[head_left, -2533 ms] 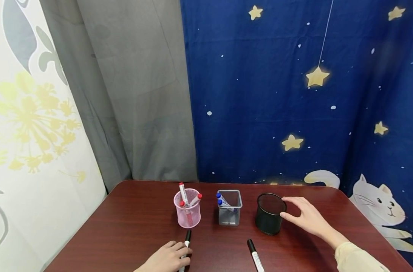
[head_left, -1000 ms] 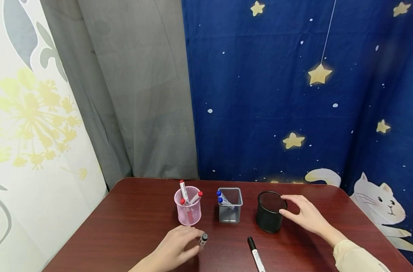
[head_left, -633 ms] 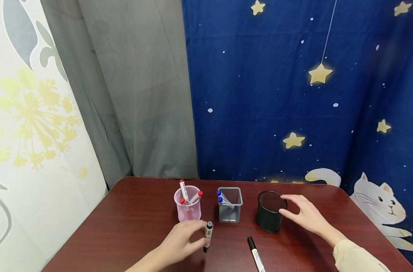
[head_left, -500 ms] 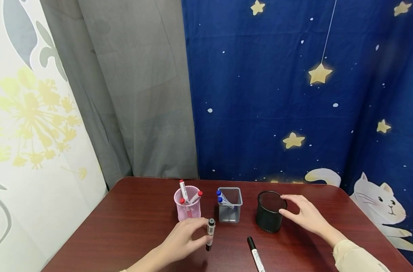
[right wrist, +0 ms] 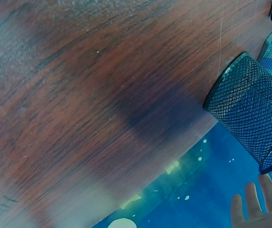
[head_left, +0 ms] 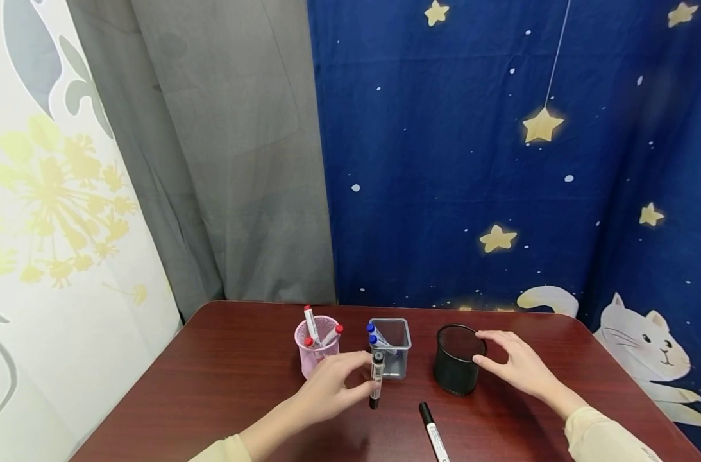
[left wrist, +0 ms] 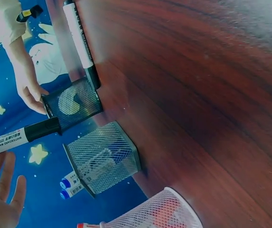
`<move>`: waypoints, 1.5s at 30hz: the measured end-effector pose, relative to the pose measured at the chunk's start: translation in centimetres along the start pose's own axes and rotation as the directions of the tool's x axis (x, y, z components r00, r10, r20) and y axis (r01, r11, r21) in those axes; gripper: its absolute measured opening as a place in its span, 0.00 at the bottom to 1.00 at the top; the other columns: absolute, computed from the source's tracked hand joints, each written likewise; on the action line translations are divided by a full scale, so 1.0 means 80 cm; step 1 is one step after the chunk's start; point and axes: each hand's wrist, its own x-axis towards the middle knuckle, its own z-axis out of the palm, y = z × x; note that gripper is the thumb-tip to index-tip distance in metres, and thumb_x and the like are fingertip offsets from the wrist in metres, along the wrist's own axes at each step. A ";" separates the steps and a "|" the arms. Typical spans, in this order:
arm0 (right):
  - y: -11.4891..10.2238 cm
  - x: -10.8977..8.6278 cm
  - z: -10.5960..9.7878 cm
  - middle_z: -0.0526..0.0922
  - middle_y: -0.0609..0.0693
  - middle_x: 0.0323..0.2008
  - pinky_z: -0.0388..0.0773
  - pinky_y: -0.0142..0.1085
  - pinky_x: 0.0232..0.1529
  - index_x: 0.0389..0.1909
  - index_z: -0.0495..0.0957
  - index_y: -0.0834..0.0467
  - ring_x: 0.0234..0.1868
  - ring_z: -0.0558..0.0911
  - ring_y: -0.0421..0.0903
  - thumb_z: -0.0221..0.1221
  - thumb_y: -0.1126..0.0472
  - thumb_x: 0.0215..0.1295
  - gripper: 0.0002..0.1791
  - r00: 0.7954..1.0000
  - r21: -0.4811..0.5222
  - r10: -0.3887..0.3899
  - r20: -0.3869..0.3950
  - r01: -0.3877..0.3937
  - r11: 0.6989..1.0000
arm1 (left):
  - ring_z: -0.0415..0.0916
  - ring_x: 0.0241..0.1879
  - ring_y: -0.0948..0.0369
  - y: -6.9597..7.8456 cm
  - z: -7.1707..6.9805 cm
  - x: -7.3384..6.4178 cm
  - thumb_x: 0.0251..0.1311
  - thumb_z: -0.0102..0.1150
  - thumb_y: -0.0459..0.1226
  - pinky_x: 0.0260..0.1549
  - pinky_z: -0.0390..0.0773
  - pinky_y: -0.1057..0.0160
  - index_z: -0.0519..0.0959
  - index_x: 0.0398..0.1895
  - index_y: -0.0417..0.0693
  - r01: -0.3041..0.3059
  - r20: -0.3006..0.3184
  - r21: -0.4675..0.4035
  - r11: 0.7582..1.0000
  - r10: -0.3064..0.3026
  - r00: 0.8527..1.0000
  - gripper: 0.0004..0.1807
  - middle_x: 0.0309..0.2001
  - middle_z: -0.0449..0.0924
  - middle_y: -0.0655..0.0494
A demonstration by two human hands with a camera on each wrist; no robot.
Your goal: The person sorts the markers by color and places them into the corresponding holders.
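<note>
Between thumb and fingertips my left hand [head_left: 329, 388] pinches a black-capped whiteboard marker [head_left: 377, 380], held upright above the table, overlapping the grey square mesh pen holder [head_left: 397, 366] in the head view. Its white barrel and lettering show in the left wrist view, where the other fingers are spread. My right hand [head_left: 523, 367] touches the right rim of the round black mesh pen holder [head_left: 455, 374] with thumb and fingertips, its fingers extended. A second black-capped marker [head_left: 435, 435] lies on the table in front of that holder.
A pink mesh pen holder [head_left: 307, 362] with several red-capped markers [head_left: 312, 326] stands at the left, partly behind my left hand. Blue-capped markers [head_left: 380, 338] lean in the grey holder. Curtains hang behind the far edge of the dark red wooden table [head_left: 240, 359].
My left hand has picked up the marker that lay in front of the pink holder, turned it upright and carried it right and forward. The right hand stays at the black holder's rim.
</note>
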 end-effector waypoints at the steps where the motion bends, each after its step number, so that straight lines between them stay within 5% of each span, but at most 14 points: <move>1: 0.000 0.000 0.000 0.77 0.50 0.44 0.67 0.47 0.42 0.45 0.76 0.57 0.46 0.72 0.49 0.64 0.48 0.48 0.24 1.000 -0.001 0.000 0.001 0.000 1.000 | 0.71 0.31 0.74 -0.001 0.001 0.002 0.51 0.60 0.35 0.33 0.68 0.77 0.74 0.36 0.51 0.011 0.004 -0.012 1.000 -0.011 1.000 0.09 0.31 0.75 0.67; 17: 0.001 0.001 0.000 0.77 0.49 0.44 0.67 0.48 0.42 0.45 0.76 0.57 0.46 0.72 0.49 0.63 0.48 0.48 0.25 1.000 -0.001 0.002 0.004 -0.002 1.000 | 0.71 0.29 0.75 -0.005 0.014 0.035 0.51 0.60 0.38 0.30 0.69 0.75 0.75 0.35 0.52 0.142 0.046 -0.088 0.986 -0.138 0.989 0.08 0.28 0.76 0.68; 45: -0.003 0.001 -0.004 0.77 0.50 0.44 0.68 0.48 0.42 0.46 0.76 0.57 0.46 0.72 0.49 0.63 0.47 0.49 0.25 1.000 0.013 0.021 0.023 -0.021 1.000 | 0.73 0.30 0.72 -0.007 0.041 0.093 0.55 0.58 0.38 0.35 0.74 0.68 0.74 0.35 0.48 0.214 0.105 -0.227 0.950 -0.195 0.975 0.06 0.29 0.77 0.61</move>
